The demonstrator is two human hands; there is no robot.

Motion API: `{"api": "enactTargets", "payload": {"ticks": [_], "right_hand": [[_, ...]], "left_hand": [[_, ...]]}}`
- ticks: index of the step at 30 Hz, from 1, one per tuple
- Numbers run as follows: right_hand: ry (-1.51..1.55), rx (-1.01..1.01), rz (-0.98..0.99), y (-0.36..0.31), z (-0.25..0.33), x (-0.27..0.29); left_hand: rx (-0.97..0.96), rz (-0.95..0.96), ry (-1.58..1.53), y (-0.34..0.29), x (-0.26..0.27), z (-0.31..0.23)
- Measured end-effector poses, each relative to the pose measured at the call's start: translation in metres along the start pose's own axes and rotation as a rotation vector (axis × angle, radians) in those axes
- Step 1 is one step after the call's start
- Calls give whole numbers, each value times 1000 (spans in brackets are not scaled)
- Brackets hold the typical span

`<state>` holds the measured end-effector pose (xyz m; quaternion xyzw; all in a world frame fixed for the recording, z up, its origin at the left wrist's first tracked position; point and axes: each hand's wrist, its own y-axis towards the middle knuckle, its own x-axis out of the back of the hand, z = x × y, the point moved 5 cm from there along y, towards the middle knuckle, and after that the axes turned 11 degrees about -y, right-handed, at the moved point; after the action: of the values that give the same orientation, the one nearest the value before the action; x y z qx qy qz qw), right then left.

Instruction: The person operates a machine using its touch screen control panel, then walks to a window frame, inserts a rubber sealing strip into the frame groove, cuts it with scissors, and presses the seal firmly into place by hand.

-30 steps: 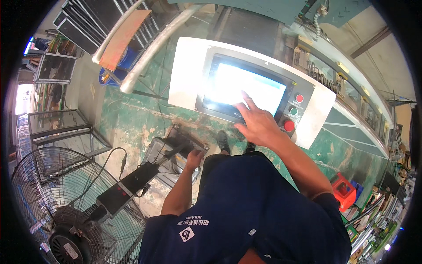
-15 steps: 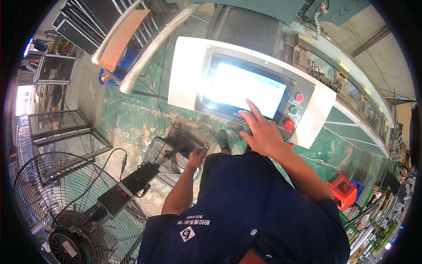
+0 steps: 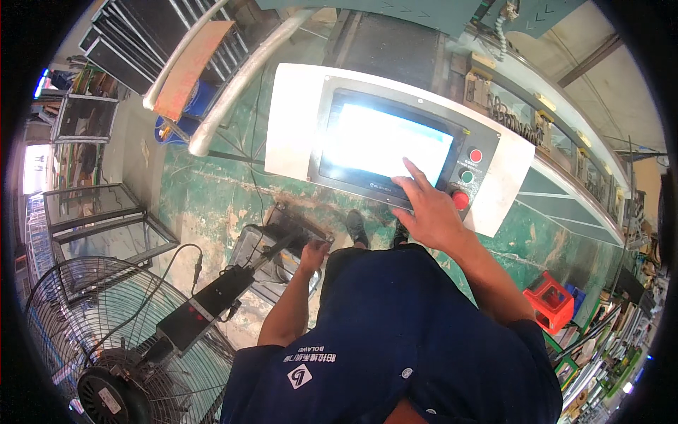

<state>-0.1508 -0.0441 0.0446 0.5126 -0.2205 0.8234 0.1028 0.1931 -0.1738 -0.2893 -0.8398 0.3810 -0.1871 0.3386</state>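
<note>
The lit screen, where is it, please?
The lit screen is above centre in the head view, in the white console, left of the buttons, near the right hand.

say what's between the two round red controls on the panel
A round green control lies between them, right of the lit screen, in the head view.

Your shirt [image 3: 438,325] is of dark navy blue with a white emblem [image 3: 300,377], while the console [image 3: 292,120] which you face is white, its panel [image 3: 487,140] dark grey, and its screen [image 3: 381,138] glows white with pale blue. On this panel you have two red buttons [image 3: 460,201] and one green button [image 3: 467,177]. Around you, the floor [image 3: 233,205] is green with irregular beige patches, the stool [image 3: 549,302] is bright red, the board [image 3: 192,71] is orange-brown and the fan motor [image 3: 95,385] is black.
</note>
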Motion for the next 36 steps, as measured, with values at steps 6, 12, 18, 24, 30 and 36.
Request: {"api": "enactTargets", "payload": {"ticks": [6, 12, 18, 24, 30, 36], "right_hand": [[105, 24, 51, -39, -5, -11], [-7, -15, -48, -47, -17, -15], [32, 26, -16, -23, 2, 2], [-98, 163, 44, 50, 47, 1], [-158, 125, 97, 83, 59, 7], [-79, 157, 110, 68, 64, 3]], "left_hand": [[-42, -19, 38, 5, -1, -4], [-6, -33, -16, 2, -4, -7], [-16, -45, -164, -9, -16, -27], [-5, -52, -54, -21, -3, -25], [-17, -90, -32, -32, 8, -11], [37, -127, -12, -30, 11, 0]]}}
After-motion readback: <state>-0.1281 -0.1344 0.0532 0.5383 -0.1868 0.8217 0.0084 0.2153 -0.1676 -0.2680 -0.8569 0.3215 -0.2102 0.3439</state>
